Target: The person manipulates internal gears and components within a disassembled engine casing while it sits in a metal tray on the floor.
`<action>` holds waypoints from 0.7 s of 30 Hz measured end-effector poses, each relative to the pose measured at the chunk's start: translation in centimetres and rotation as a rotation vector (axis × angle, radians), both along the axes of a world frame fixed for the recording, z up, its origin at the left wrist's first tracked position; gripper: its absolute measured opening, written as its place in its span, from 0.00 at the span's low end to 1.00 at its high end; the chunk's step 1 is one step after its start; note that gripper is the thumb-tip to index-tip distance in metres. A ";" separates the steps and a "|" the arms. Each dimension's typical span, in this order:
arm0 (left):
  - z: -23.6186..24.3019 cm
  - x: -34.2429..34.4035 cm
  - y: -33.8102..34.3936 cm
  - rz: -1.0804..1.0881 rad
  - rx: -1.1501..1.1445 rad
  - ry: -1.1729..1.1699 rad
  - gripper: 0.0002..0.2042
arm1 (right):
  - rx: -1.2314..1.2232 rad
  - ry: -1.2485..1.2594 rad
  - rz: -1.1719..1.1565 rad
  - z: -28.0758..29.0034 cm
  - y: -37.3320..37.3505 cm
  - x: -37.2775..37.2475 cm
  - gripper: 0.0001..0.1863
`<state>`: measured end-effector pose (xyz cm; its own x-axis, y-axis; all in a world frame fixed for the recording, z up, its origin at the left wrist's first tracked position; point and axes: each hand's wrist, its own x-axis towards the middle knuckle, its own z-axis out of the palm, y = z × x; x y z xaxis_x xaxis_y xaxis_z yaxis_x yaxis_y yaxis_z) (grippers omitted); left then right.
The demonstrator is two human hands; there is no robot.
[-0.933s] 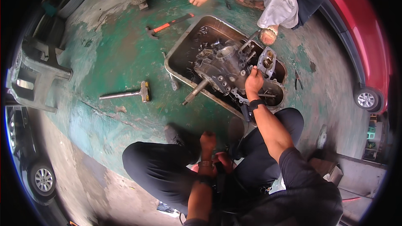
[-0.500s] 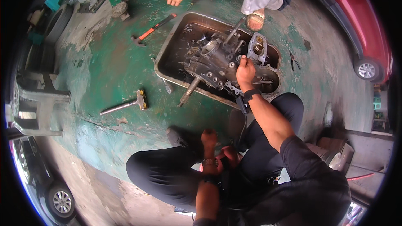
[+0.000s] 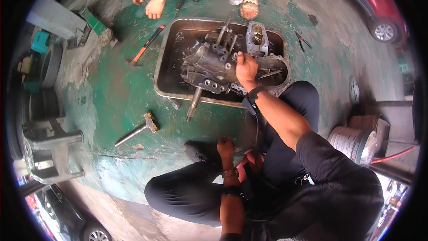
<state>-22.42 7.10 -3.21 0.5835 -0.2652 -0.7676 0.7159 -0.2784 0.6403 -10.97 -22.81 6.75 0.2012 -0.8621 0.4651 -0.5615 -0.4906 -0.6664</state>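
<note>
A greasy metal gearbox housing (image 3: 209,62) lies in a shallow rectangular metal tray (image 3: 161,49). Its splined shaft (image 3: 193,105) sticks out over the tray's near rim. My right hand (image 3: 246,68) is closed on the housing, thumb uppermost, beside the open bell-shaped end; its curled fingers are partly hidden. Past that hand, a pale metal cover (image 3: 257,39) stands at the tray's far right. Closer to me, my left hand (image 3: 225,145) is a loose fist held low over my leg, away from the housing; whether anything is inside cannot be made out.
Left of the tray lie an orange-handled claw hammer (image 3: 143,49) and a heavy hammer with a metal handle (image 3: 139,130). Pliers (image 3: 303,42) rest to the right. A co-worker's hands (image 3: 155,5) and sandalled foot (image 3: 249,8) are beyond it. A plastic stool (image 3: 51,147) stands left.
The whole view has turned and shifted, so the tray and hammers appear at different places. My right hand stays closed on the housing, and my left is still a fist.
</note>
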 end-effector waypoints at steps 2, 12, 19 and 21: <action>0.9 0.1 -0.1 -0.001 0.018 0.011 0.07 | 0.007 0.033 -0.003 0.2 0.2 0.0 0.19; 1.6 0.2 0.6 -0.050 0.013 -0.027 0.04 | 0.062 0.008 -0.011 0.8 0.6 0.1 0.19; 1.5 -0.1 0.2 -0.051 0.015 0.029 0.03 | 0.069 0.051 -0.016 0.2 0.1 -0.3 0.18; 1.4 0.0 0.5 -0.065 -0.007 0.022 0.03 | 0.073 0.033 -0.014 0.3 0.2 -0.2 0.18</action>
<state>-22.38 7.57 -1.81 0.5479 -0.3078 -0.7779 0.7101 -0.3205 0.6269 -11.19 -22.57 7.09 0.2028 -0.8964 0.3941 -0.5901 -0.4331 -0.6813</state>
